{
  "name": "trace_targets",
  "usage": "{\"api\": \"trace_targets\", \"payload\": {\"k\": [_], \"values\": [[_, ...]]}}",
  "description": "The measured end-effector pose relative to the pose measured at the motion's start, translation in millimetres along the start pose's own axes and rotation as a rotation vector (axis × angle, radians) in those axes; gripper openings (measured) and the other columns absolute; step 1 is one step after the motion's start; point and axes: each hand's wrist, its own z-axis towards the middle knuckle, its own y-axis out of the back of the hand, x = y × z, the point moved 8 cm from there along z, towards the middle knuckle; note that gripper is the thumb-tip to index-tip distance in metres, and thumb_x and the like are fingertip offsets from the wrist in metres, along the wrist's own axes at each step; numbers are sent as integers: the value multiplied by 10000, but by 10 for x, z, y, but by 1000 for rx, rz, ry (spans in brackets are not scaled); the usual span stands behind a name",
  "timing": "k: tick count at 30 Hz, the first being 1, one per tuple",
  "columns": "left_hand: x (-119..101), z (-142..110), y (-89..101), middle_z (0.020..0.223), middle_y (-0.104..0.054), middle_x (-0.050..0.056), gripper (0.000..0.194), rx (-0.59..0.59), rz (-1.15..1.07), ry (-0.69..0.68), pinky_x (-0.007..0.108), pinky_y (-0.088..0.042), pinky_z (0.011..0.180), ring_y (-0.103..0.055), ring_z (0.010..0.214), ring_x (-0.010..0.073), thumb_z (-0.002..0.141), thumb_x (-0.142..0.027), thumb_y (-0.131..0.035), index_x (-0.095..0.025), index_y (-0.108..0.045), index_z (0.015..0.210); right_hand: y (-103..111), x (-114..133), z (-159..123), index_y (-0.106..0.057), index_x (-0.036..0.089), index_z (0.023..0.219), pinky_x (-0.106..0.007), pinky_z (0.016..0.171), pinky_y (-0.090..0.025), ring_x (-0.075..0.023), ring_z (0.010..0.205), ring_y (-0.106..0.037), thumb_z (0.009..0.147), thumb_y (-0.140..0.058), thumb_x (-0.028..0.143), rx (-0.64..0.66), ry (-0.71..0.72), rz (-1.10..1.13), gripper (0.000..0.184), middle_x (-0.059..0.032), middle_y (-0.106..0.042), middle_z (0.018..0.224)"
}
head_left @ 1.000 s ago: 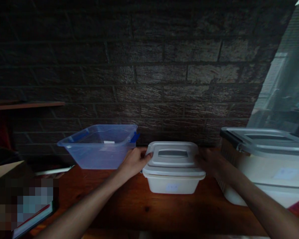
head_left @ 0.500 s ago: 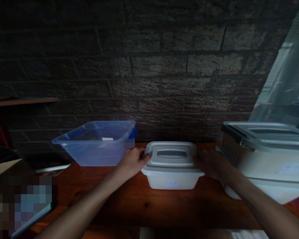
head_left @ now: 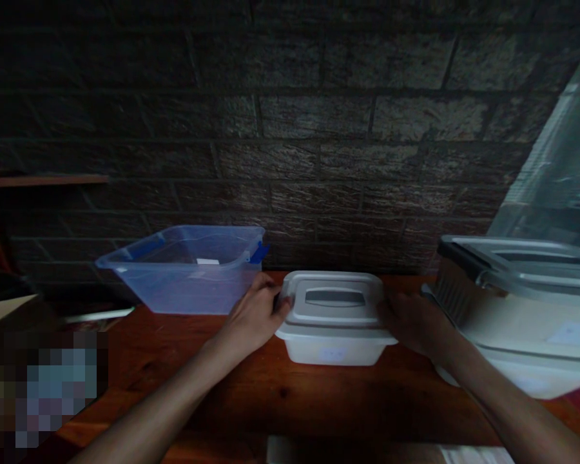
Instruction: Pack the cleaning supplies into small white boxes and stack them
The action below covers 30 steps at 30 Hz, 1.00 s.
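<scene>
A small white plastic storage box [head_left: 336, 348] stands on the wooden table, its lid on and a grey oval inset in the lid's top. My left hand [head_left: 255, 312] grips the box's left rim, thumb on the lid's edge and the other fingers partly hidden behind. On the opposite side my right hand [head_left: 410, 322] holds the right rim; its fingers are dark and hard to make out. Just left of my left hand sits a clear bluish plastic tub [head_left: 174, 283] without a lid, with blue clips and a small white slip inside.
Two larger lidded boxes [head_left: 531, 322] are stacked at the right, close to my right hand. A dark brick wall [head_left: 290, 161] rises behind the wooden table [head_left: 251, 399]. At the left are a cardboard box [head_left: 7, 309] and a wall shelf [head_left: 43, 182].
Both hands keep their places on the white box. My left wrist has shifted slightly, and the view has tilted a little.
</scene>
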Motion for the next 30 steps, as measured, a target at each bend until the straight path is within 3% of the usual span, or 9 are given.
{"api": "trace_targets", "payload": {"k": [8,12,15,19,22,26,28,30], "values": [[204,-128,64,1121,-626,132,340,21,20,46,441,-473,1061,-602,1165,300,983,-377,-466,-200,-756,979,49,227,-29,-744,152,1054,-353,788,-522,-324,942,-761,1013,-456,332,2,58,18,342,-196,-789,988],[235,-160,93,1146,-625,135,353,15,-17,53,441,-467,1068,-599,1189,302,993,-394,-469,-210,-768,1016,-12,197,3,-714,161,1109,-384,744,-525,-343,904,-769,1029,-365,346,20,65,67,403,-188,-789,984],[338,-213,65,1144,-641,127,390,-21,-110,109,423,-502,1013,-619,1155,297,985,-469,-505,-212,-756,1138,-27,137,-34,-643,174,1268,-423,746,-525,-364,903,-768,1030,-322,374,-2,42,143,447,-173,-792,971],[604,-404,-122,1340,-620,145,657,-106,-473,360,436,-521,984,-631,1186,307,927,-573,-599,-213,-523,1471,-124,-13,-180,-539,156,1423,-483,825,-517,-405,1001,-744,1024,-341,489,-74,-101,330,555,-220,-770,1086],[700,-582,-329,1396,-631,148,780,-244,-854,577,442,-479,1047,-616,1256,320,865,-559,-698,-211,-447,1517,-328,-62,-251,-553,143,1420,-496,935,-494,-410,1156,-687,1002,-369,605,-144,-150,635,650,-234,-729,1217],[478,-593,-559,1300,-716,131,649,-299,-1309,566,404,-437,1097,-602,1298,321,832,-478,-750,-139,-620,1370,-613,-44,-231,-662,165,1300,-466,959,-504,-380,1138,-693,978,-426,640,-209,-141,1059,620,-159,-753,1187],[393,-569,-609,1277,-731,124,619,-319,-1420,555,399,-427,1108,-617,1278,317,821,-439,-758,-117,-648,1338,-673,-21,-211,-680,156,1283,-451,948,-522,-366,1084,-711,966,-481,611,-240,-124,1187,589,-137,-767,1154],[388,-566,-608,1259,-741,113,632,-377,-1427,565,403,-419,1118,-627,1264,315,805,-409,-768,-127,-642,1356,-664,-7,-204,-653,155,1342,-455,1009,-506,-357,1149,-684,959,-517,576,-300,-106,1259,585,-133,-741,1239]]}}
